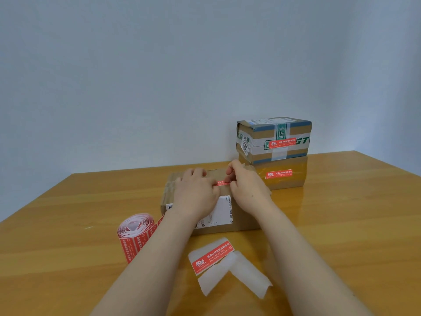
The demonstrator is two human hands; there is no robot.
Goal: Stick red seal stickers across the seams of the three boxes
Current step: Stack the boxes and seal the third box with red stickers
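Nearest us, our left forearm (145,258) and right forearm (307,258) reach out over the tabletop (57,270). Between them, on our side of the brown box (242,221), lie empty strips of backing paper (241,274) and a spare sticker (213,256) on its own backing. A roll of stickers (134,233) stands just beside the brown box's near left corner, close against the left forearm.

On top of the brown box, past its white shipping label (222,210), both hands meet over the red sticker (222,183). The left hand (196,192) lies palm down with its fingertips at the sticker's left end. They are hidden, so we cannot tell whether its grip is clamped on the sticker or only pressing it. The right hand (246,185) has its grip together on the right end, thumb and forefinger pinching it. Only a short stretch of red shows between the hands.

Beyond the brown box's far right corner, the taped box (296,131) sits on the plain box (298,179). They carry an upper seal (282,143) and a lower seal (278,174), so we judge this box to be the last of the three.

The seam is covered by our hands, so the sticker may land beside it rather than across it. If one end bonds while the other is drawn askew, we expect a wrinkle, and peeling back to correct it could tear the paper. Pressing hard might slide the brown box on the glossy tabletop. A careless left forearm could also knock the roll over.
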